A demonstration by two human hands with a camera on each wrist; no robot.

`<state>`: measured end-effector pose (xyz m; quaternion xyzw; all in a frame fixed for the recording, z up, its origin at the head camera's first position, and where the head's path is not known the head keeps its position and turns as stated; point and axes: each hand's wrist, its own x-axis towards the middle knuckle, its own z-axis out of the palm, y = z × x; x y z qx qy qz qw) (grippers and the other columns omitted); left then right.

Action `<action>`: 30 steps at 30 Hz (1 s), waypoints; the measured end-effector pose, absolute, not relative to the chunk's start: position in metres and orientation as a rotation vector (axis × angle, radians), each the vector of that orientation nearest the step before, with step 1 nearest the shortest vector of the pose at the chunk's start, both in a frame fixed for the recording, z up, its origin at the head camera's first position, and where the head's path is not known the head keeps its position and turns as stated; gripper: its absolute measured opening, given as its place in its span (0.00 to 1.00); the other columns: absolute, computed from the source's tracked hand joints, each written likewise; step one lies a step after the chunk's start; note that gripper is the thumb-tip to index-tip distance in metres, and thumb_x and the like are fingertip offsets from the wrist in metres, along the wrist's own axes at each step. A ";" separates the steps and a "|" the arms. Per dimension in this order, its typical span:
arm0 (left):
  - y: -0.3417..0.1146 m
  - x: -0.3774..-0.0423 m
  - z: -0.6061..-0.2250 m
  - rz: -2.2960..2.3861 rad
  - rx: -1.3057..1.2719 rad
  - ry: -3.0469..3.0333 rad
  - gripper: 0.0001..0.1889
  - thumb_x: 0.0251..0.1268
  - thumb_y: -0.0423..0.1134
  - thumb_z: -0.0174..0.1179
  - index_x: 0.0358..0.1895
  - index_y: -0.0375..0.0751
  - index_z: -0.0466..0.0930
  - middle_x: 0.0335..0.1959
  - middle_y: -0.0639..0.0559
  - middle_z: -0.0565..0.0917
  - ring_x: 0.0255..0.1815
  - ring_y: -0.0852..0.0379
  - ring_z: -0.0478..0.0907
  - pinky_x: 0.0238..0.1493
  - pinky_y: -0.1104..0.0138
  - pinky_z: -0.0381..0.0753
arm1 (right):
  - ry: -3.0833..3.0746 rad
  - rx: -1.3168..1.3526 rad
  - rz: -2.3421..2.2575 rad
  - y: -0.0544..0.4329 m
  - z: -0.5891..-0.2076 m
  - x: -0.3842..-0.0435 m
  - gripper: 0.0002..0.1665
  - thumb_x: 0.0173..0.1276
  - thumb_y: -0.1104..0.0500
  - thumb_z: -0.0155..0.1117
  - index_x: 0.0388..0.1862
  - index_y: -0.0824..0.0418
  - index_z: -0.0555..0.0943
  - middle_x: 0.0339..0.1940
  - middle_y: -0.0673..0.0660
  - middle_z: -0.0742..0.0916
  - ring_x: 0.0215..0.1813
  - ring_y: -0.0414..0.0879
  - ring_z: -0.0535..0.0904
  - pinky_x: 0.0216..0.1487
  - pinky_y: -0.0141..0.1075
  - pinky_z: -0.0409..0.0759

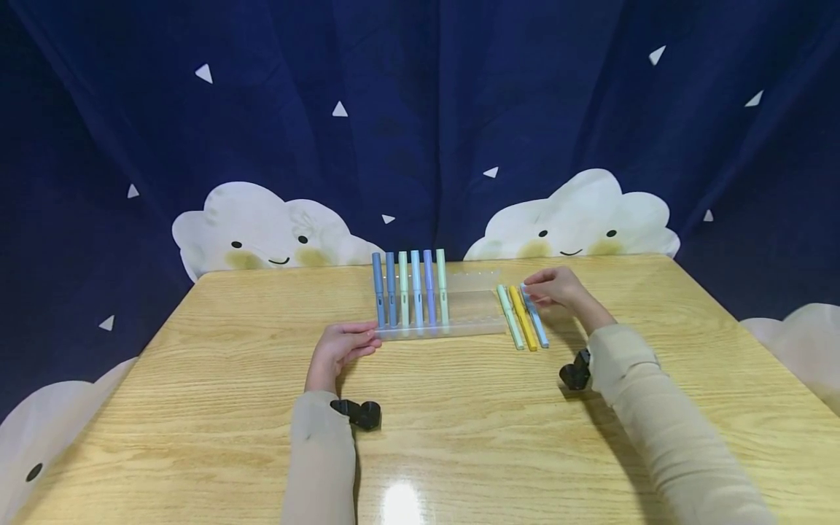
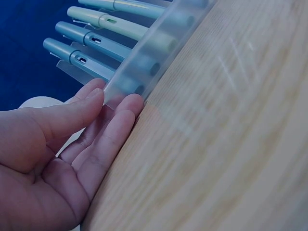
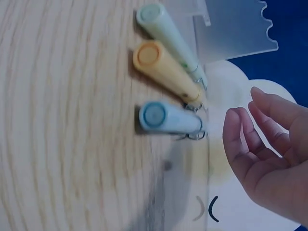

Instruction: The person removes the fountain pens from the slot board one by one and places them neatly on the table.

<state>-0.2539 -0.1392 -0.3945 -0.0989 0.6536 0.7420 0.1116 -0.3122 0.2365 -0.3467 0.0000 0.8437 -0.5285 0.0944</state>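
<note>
A clear plastic pen rack [image 1: 459, 328] holds several capped pens leaning upright in its left part: two dark blue pens [image 1: 391, 292], then green, light blue, purple and green ones. At the rack's left front corner, my left hand [image 1: 344, 344] grips the end between thumb and fingers, close beside the first dark blue pen [image 2: 79, 58]. Right of the rack lie three pens: a pale green pen [image 1: 510, 317], a yellow pen [image 1: 523, 318] and a light blue pen [image 1: 535, 318]. My right hand [image 1: 556, 288] hovers at the light blue pen's far end, fingers loosely bent with nothing between them.
The wooden table [image 1: 459, 423] ends at a dark blue curtain [image 1: 420, 131] with white clouds behind the rack. A black wrist camera [image 1: 576, 370] sits on the right sleeve, another camera [image 1: 364, 414] on the left.
</note>
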 end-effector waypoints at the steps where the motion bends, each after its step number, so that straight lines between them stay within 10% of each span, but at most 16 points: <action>1: -0.139 -0.254 -0.394 2.175 -0.293 1.924 0.16 0.59 0.22 0.53 0.51 0.22 0.72 0.28 0.41 0.82 0.26 0.56 0.81 0.33 0.68 0.82 | 2.490 -0.001 -1.587 0.235 -0.346 -0.312 0.20 0.63 0.65 0.58 0.49 0.78 0.70 0.35 0.63 0.80 0.31 0.44 0.78 0.37 0.36 0.82; 30: -0.138 -0.254 -0.396 2.168 -0.307 1.936 0.16 0.58 0.23 0.55 0.51 0.23 0.72 0.29 0.40 0.82 0.27 0.55 0.81 0.34 0.68 0.82 | 2.235 -0.258 -1.920 0.171 -0.342 -0.305 0.18 0.62 0.72 0.54 0.48 0.84 0.69 0.35 0.60 0.82 0.37 0.50 0.81 0.43 0.43 0.80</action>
